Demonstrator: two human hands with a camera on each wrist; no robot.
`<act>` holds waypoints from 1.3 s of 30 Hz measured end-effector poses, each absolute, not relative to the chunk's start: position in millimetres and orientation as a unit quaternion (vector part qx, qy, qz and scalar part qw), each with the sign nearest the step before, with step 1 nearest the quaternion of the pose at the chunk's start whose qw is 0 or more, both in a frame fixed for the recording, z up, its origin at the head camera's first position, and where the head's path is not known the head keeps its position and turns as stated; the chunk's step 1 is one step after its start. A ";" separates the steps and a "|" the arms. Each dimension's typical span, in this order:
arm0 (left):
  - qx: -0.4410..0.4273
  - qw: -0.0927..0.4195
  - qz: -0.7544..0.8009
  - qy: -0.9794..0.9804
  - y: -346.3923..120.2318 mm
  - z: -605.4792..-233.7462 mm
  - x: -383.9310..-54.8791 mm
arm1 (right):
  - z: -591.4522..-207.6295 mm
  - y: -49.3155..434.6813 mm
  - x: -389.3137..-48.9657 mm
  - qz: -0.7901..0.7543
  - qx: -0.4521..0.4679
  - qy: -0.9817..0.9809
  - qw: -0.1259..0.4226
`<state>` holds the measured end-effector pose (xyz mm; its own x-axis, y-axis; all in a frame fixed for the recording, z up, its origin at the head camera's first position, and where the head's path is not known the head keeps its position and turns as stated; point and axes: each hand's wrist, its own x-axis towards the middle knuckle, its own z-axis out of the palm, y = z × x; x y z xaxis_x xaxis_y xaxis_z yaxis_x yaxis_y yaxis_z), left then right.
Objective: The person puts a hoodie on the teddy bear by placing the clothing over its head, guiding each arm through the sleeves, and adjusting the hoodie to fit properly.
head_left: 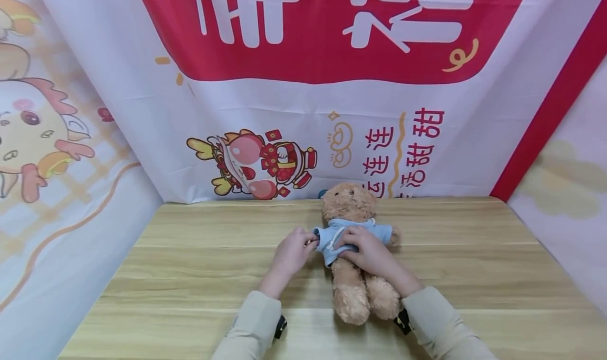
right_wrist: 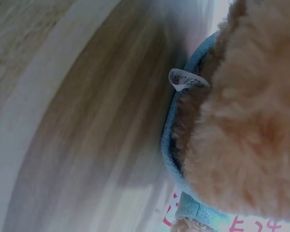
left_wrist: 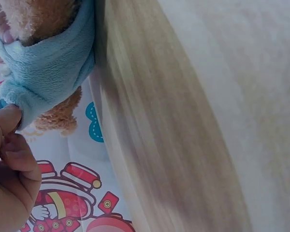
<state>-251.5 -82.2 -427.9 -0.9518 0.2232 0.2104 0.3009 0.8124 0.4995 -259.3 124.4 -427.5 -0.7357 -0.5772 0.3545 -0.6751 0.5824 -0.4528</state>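
Observation:
A light brown teddy bear (head_left: 349, 204) in a light blue hooded top (head_left: 327, 244) lies on its back on the table. My left hand (head_left: 295, 249) pinches the cuff of the sleeve on the image's left; no paw shows from that sleeve. The left wrist view has the same left hand (left_wrist: 12, 169) at the cuff of the blue top (left_wrist: 48, 72). Over the bear's belly, my right hand (head_left: 367, 252) holds the top near its hem. In the right wrist view, the bear's fur (right_wrist: 246, 121) fills one side, with a white label (right_wrist: 186, 79) at the hem; that hand is hidden there.
The wooden table (head_left: 199, 265) ends at the back against a white and red printed cloth (head_left: 142, 123). Other printed cloth hangs at both sides. The bear's head lies close to the back edge, and its legs (head_left: 351, 297) point toward me.

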 end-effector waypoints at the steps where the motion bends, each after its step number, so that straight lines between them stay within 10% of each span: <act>1: -0.133 0.073 -0.275 -0.950 -81.6 -428.4 -251.5 | -427.7 124.7 -259.1 0.296 0.354 -0.883 0.085; 39: -0.061 0.125 -0.357 -0.924 -72.0 -434.5 -259.0 | -423.6 122.7 -263.9 0.375 0.288 -0.880 0.035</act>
